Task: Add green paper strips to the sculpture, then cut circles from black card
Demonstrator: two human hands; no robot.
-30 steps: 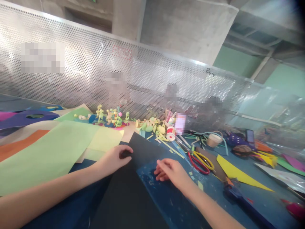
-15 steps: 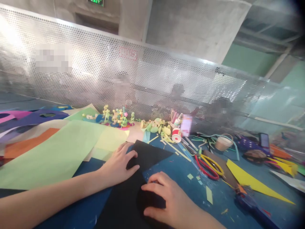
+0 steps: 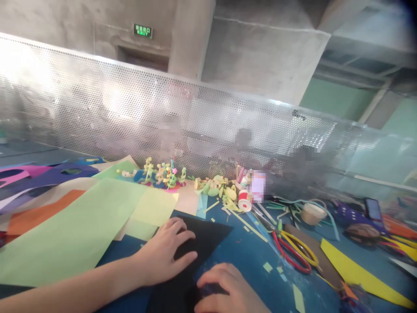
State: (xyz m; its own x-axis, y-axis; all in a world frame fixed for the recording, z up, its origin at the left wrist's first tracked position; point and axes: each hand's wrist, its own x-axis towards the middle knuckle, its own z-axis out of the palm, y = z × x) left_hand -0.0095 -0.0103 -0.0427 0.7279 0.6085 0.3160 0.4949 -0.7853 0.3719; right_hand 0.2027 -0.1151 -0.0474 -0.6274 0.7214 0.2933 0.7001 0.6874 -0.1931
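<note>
A black sheet, which looks like paper or felt, lies on the blue tabletop in the middle of the view. My left hand rests on its left part with the fingers spread. Near the sheet's right edge is my right hand, its fingers curved and apart; the lower part runs out of the frame. Whether its fingertips touch the sheet is hard to tell. Neither hand grips anything. Left of my left hand is a large light green sheet, overlapping a pale yellow sheet.
Scissors with red handles and yellow handles lie to the right, by a yellow triangular piece. Behind stand small figures, a red-and-white roll and a paper cup. A perforated metal screen borders the back.
The view has tilted upward, so the table and both hands sit lower in it. My left hand stays spread on the black sheet. My right hand is still curved beside it.
</note>
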